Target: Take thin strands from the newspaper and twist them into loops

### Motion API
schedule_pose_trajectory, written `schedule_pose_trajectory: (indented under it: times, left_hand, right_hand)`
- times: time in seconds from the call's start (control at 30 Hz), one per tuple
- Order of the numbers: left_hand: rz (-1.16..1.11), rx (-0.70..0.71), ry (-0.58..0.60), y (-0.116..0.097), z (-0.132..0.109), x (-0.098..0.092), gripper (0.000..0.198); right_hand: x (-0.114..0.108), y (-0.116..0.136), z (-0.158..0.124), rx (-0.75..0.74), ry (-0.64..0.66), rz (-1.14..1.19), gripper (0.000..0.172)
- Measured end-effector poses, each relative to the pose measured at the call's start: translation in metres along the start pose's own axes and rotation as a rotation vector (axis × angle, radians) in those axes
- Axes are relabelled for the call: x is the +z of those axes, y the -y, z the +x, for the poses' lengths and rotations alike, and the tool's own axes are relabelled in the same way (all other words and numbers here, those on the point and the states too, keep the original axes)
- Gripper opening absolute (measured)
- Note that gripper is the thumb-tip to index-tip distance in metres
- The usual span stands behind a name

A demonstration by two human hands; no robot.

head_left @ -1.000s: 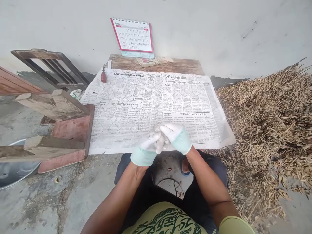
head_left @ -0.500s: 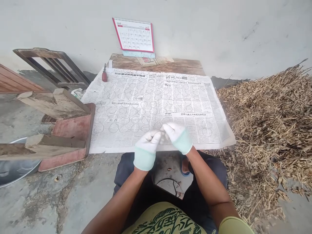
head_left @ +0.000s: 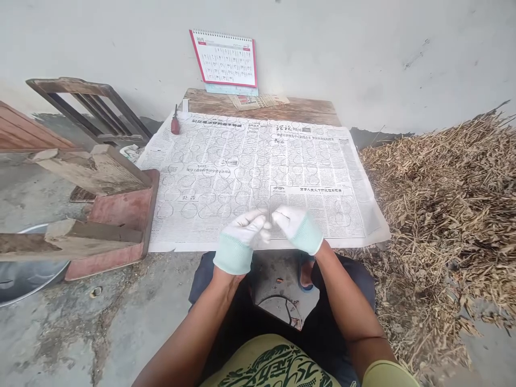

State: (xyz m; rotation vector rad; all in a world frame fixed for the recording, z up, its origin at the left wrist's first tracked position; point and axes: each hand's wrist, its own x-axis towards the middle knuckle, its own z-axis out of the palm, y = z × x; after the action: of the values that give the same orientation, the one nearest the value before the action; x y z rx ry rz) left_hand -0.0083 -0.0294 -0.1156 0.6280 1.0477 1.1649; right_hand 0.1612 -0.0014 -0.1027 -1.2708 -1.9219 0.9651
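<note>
A newspaper sheet [head_left: 217, 220] with rows of hand-drawn circles lies spread on the wooden table. Over its near edge I hold up both hands in white gloves with mint cuffs. My left hand [head_left: 244, 228] has its thumb and forefinger together, the other fingers curled loosely below. My right hand [head_left: 292, 221] is closed in a pinch, its fingertips turned toward the left ones with a small gap between. Anything in either pinch is too small to make out. A red-handled screwdriver [head_left: 174, 124] rests at the sheet's far left corner.
A desk calendar [head_left: 226, 59] stands on the bare back strip of the wooden table [head_left: 310, 109] by the wall. To the left are an overturned wooden stool [head_left: 116, 209], a metal basin [head_left: 34, 274] and a chair [head_left: 88, 107]. Dry plant stalks [head_left: 447, 204] heap up on the right.
My hands were touching at the fingertips and have drawn slightly apart. The left hand has shifted a little left and its lower fingers have loosened. The view has moved slightly.
</note>
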Motion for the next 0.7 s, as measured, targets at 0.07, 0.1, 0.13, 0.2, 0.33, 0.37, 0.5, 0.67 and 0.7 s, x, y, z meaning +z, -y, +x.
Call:
schedule_pose_trajectory:
  times: [0.07, 0.1, 0.13, 0.2, 0.33, 0.37, 0.5, 0.67, 0.7]
  left_hand:
    - [-0.015, 0.003, 0.026, 0.000, 0.000, 0.000, 0.046]
    - [-0.018, 0.007, 0.038, 0.000, 0.000, -0.001, 0.043]
    - [-0.020, 0.007, 0.049, 0.000, -0.001, -0.001, 0.042]
    - [-0.019, 0.000, 0.060, 0.001, -0.001, -0.001, 0.039]
    - [0.033, -0.018, 0.059, 0.000, 0.000, -0.003, 0.035]
    - [0.068, -0.009, 0.046, 0.000, 0.000, -0.003, 0.035]
    - [0.227, -0.007, 0.056, -0.004, 0.001, -0.002, 0.041]
    - [0.324, -0.094, 0.194, -0.006, -0.001, -0.001, 0.048]
    - [0.336, -0.125, 0.221, -0.005, -0.001, -0.002, 0.048]
  right_hand:
    - [0.000, -0.002, 0.000, 0.028, 0.001, 0.033, 0.035]
    - [0.001, -0.002, 0.000, 0.036, 0.004, 0.045, 0.035]
    - [0.001, -0.003, 0.000, 0.042, 0.008, 0.051, 0.034]
    - [0.001, -0.003, 0.000, 0.051, 0.020, 0.047, 0.033]
    - [-0.001, 0.003, -0.001, 0.049, 0.068, -0.017, 0.035]
    - [-0.003, 0.005, -0.001, 0.048, 0.094, -0.045, 0.035]
    - [-0.012, 0.011, 0.001, 0.093, 0.241, -0.085, 0.039]
    - [-0.017, 0.006, 0.007, 0.165, 0.165, 0.103, 0.023]
    - [-0.016, 0.005, 0.008, 0.155, 0.142, 0.141, 0.027]
